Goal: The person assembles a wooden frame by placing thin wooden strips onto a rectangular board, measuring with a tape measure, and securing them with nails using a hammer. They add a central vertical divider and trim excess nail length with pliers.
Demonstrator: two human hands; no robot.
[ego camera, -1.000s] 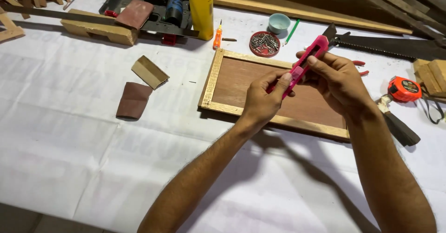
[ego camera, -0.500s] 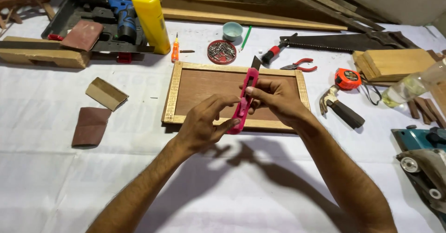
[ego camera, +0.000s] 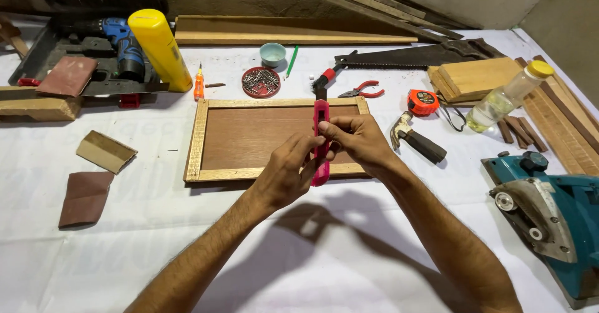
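Both hands meet above the near edge of the framed wooden panel (ego camera: 274, 139); between them a pink utility knife (ego camera: 321, 144) stands nearly upright, its dark tip pointing away from the person, its butt hanging just past the panel's near rail.

Left hand (ego camera: 286, 174): grip clamped on the knife's lower body, fingertips pinching the side, seemingly to steady it; right hand (ego camera: 357, 143): grip closed around the upper body from the other side, thumb laid across the front, where a slider would sit; I cannot tell whether a blade is out.

The knife is held clear of the panel, not resting on it; held high and central, likely so both hands can work it in plain sight.

The panel lies flat on the white-covered surface (ego camera: 187, 238), pale frame around a brown centre; tools ring it within reach: beyond its far rail a round tin of nails (ego camera: 261, 81), a small orange screwdriver (ego camera: 198, 85), a yellow cylinder (ego camera: 160, 49); right of the panel red-handled pliers (ego camera: 362, 91), an orange tape measure (ego camera: 423, 102), a hammer (ego camera: 418, 139); left of the panel a sanding block (ego camera: 106, 152) and sandpaper (ego camera: 85, 197); a teal power planer (ego camera: 552, 210) well to the panel's right.
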